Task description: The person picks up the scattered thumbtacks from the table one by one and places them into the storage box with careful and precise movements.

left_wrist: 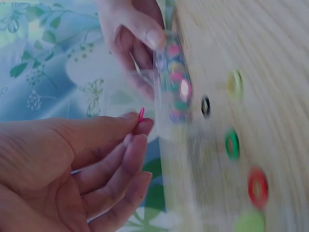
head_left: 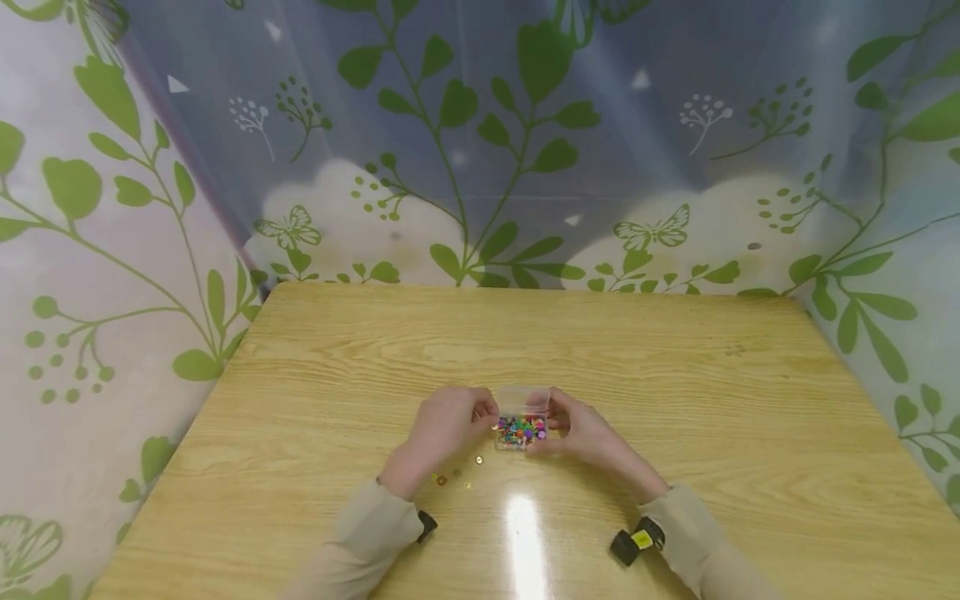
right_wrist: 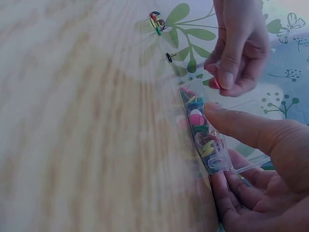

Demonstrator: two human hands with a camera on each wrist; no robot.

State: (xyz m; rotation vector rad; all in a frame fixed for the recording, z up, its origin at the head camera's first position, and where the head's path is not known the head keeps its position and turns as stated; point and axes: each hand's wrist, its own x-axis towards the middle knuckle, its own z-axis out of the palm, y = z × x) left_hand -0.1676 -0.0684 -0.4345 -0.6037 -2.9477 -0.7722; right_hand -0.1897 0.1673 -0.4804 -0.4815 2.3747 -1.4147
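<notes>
My left hand (head_left: 446,425) pinches a red thumbtack (left_wrist: 141,114) between thumb and forefinger, beside the box. From the other side my right hand (head_left: 588,433) grips a small clear plastic box (head_left: 512,447), thumb at its near wall and fingers behind. Its clear hinged lid (head_left: 522,398) stands raised at the back. Many-coloured thumbtacks (head_left: 521,429) fill the box. On the table below my left hand lie several loose thumbtacks, among them a black thumbtack (left_wrist: 205,105), a green thumbtack (left_wrist: 232,144) and a red-headed thumbtack (left_wrist: 258,187).
The wooden table (head_left: 337,350) reaches back to a leaf-patterned curtain (head_left: 480,167), which also hangs along both sides. Black straps with small devices sit on both wrists, the right device (head_left: 637,540) showing a yellow label. Bright glare (head_left: 525,542) lies on the tabletop in front.
</notes>
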